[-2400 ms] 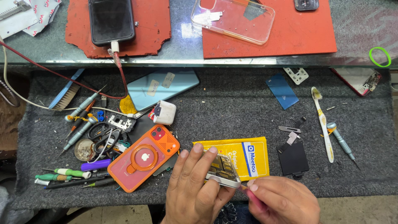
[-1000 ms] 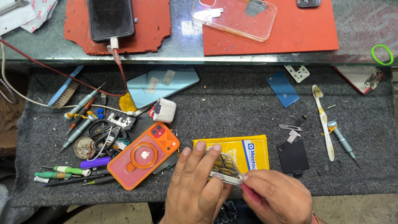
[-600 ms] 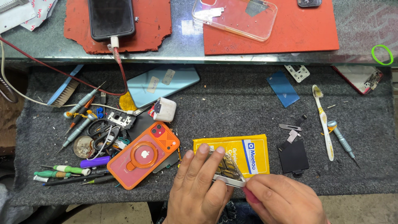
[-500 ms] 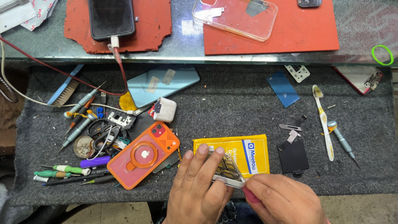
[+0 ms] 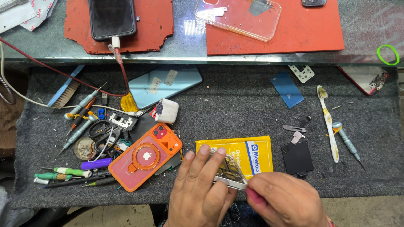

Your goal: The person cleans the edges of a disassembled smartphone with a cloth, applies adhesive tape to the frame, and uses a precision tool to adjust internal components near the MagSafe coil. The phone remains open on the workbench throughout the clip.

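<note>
**Opened phone gripped at the bench's near edge; hands a touch lower than before**

Left hand point(image 5: 202, 189): fingers curled over the top and left side of an opened phone body point(image 5: 229, 171), fingertips lying along its upper edge. Grip is closed on it. The phone body sits tilted, its inner parts facing up, partly over the lower edge of a yellow packet point(image 5: 240, 154) on the grey felt mat point(image 5: 235, 101).

Right hand point(image 5: 286, 199): fingers bunched together, thumb and forefinger pinched at the phone body's lower right corner. A pinkish sliver shows at the fingertips; cannot tell what it is, or whether a tool is held.

Against the earlier frames: 2.4 s ago both hands sat slightly higher and further left, with more of the phone's interior showing. Since then the left fingers have slid up over it and the right hand has closed in against the corner. Between 0.5 s ago and now, almost no shift.

Surroundings, unchanged throughout: orange-cased phone point(image 5: 146, 156) just left of the left hand; small black square part point(image 5: 298, 159) right of the packet; toothbrush point(image 5: 327, 122) and a screwdriver point(image 5: 347, 142) further right; scissors point(image 5: 102, 134), pens and drivers in a cluster at far left; light-blue back panel point(image 5: 166, 85) above.
</note>
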